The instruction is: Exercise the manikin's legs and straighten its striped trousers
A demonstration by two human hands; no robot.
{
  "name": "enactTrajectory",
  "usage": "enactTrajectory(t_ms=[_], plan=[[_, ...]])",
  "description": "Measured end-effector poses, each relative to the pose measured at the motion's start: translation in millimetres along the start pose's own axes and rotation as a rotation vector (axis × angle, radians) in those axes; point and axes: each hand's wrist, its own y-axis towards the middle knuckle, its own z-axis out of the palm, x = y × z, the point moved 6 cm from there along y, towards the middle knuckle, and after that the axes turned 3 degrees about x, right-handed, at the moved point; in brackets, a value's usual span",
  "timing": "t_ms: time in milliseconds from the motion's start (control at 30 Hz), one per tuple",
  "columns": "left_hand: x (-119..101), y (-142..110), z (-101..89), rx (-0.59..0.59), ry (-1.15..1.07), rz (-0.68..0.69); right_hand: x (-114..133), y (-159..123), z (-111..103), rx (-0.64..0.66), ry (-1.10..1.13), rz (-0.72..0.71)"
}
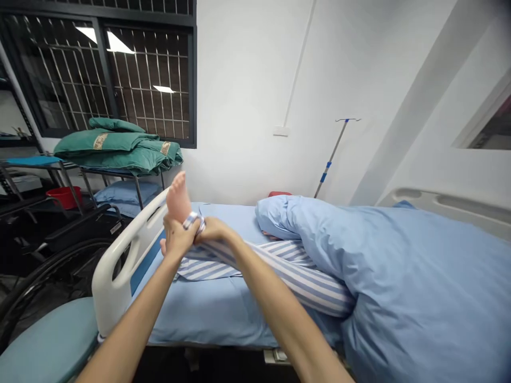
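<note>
A person lies on a hospital bed (pixel 211 308) under a light blue quilt (pixel 399 266). One leg in blue-and-white striped trousers (pixel 287 271) sticks out, its bare foot (pixel 178 198) raised near the footboard. My left hand (pixel 175 236) grips the ankle from the left. My right hand (pixel 213 230) is closed on the bunched trouser cuff (pixel 194 221) at the ankle. Both forearms reach in from the bottom of the view.
A white footboard rail (pixel 128 250) runs along the bed's left end. A wheelchair (pixel 51 250) and a teal seat (pixel 48 340) stand left. Folded green bedding (pixel 120 146) lies on a rack under a barred window. An IV pole (pixel 333 154) leans by the wall.
</note>
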Motion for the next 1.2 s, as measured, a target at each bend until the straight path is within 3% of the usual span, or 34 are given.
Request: enactTrajectory(t_ms=[133,233,467,567,667,833,933,1067,1200], plan=[[112.4,-9.9,17.6,0.125,-0.053,-0.25,-7.6,32.7,89.5,0.152,-0.122,0.11],[175.3,-22.7,32.5,0.128,-0.141,-0.352,-18.4,45.8,142.3,0.182,-0.175,0.161],[290.1,-63.9,70.2,0.216,-0.036,-0.556,-43.3,56.9,244.0,0.27,-0.213,0.206],[323.9,-84.0,79.7,0.274,0.11,-0.595,-50.7,54.9,274.8,0.293,-0.234,0.212],[336.5,-93.4,82.3,0.275,0.215,-0.532,-53.1,52.9,285.7,0.262,-0.235,0.192],[334.7,-95.4,78.4,0.269,0.172,-0.538,-49.3,49.6,278.5,0.247,-0.222,0.182],[323.3,-93.4,70.9,0.247,0.029,-0.544,-43.6,47.5,268.7,0.249,-0.228,0.17],[301.0,-87.6,55.7,0.232,-0.034,-0.438,-37.7,45.9,255.9,0.239,-0.218,0.151],[307.7,-89.7,46.3,0.369,0.163,-0.416,-39.3,43.7,261.2,0.251,-0.21,0.173]])
